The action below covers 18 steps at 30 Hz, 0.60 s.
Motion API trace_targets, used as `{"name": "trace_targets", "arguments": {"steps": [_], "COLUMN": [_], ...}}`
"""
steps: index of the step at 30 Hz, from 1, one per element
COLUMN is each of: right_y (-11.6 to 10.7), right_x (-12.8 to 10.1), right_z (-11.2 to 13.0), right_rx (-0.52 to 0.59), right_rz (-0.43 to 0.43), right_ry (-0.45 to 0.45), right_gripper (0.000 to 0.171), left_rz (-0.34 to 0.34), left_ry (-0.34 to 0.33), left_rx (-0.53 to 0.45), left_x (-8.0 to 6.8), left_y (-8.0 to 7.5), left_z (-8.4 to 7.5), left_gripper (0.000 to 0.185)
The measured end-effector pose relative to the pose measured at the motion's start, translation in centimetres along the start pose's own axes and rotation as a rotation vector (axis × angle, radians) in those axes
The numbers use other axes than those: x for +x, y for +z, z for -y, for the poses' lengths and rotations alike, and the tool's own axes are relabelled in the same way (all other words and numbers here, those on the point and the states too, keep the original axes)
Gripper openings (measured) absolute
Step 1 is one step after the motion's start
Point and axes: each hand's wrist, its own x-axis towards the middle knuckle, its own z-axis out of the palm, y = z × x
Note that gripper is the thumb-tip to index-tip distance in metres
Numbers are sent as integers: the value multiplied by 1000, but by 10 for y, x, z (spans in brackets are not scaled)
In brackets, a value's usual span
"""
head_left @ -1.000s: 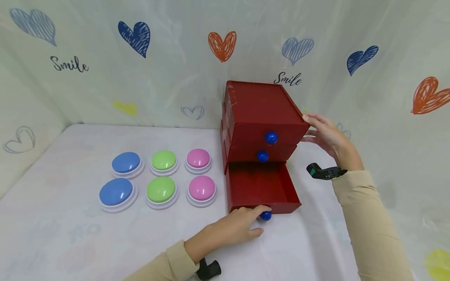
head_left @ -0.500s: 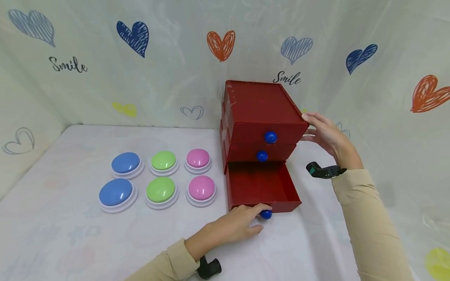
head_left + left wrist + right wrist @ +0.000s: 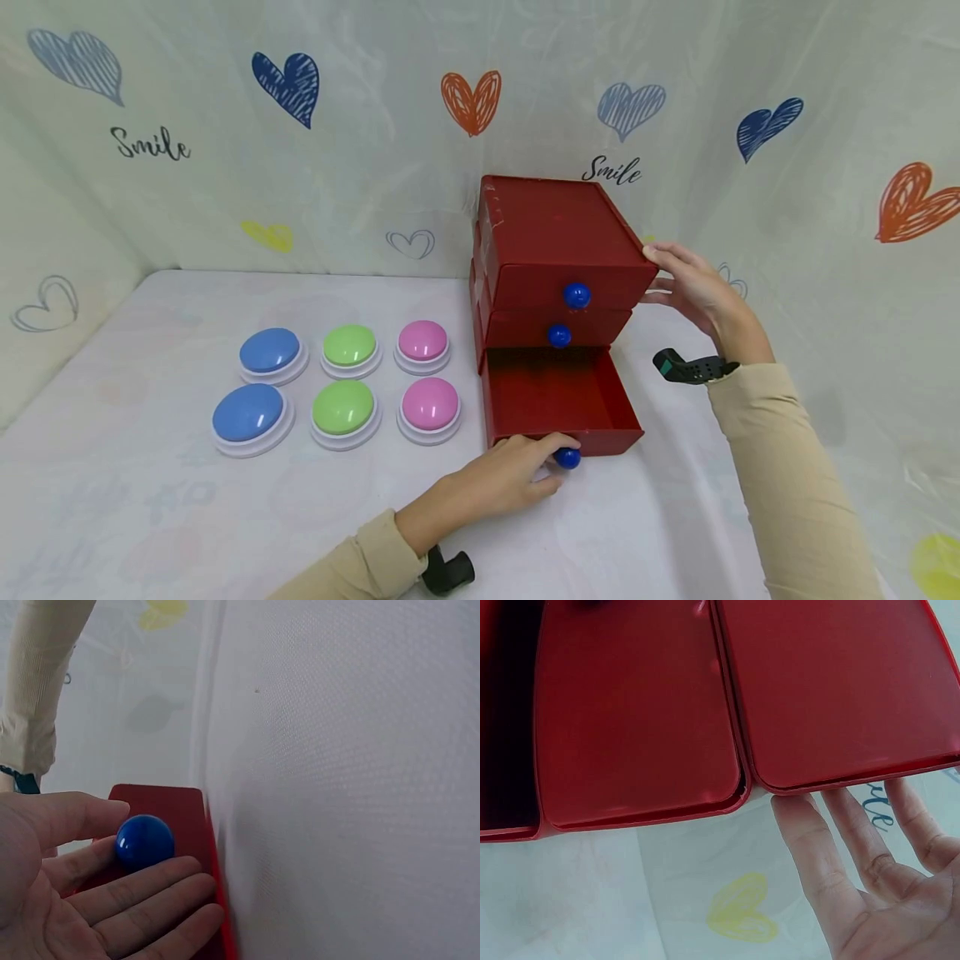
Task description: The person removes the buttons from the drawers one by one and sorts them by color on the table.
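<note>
Right of frame centre, the red drawer cabinet (image 3: 558, 250) stands on the white table (image 3: 150, 500), its bottom drawer (image 3: 558, 400) pulled well out and looking empty; the two drawers above are shut. The left hand (image 3: 510, 479) sits at the drawer's blue knob (image 3: 567, 457), thumb and fingers loosely curved about it; whether they pinch it I cannot tell. The right hand (image 3: 693, 287) steadies the cabinet's upper right edge with straight, slightly spread fingers. I judge the opening nearly complete. Six dome buttons (image 3: 343, 406) sit at centre left. The drawer's back part lies in shadow under the cabinet.
</note>
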Motion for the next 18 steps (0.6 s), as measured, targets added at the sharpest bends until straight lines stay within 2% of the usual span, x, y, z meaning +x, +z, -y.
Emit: {"name": "trace_targets", "arguments": {"steps": [18], "right_y": [1], "right_x": [-1], "right_z": [2], "right_rx": [13], "right_rz": [-5], "right_ry": [4], "right_gripper": [38], "left_rz": [-22], "left_ry": [-6], "left_rx": [26], "left_x": [3], "left_y": [-4], "left_z": [0], "left_gripper": [45]}}
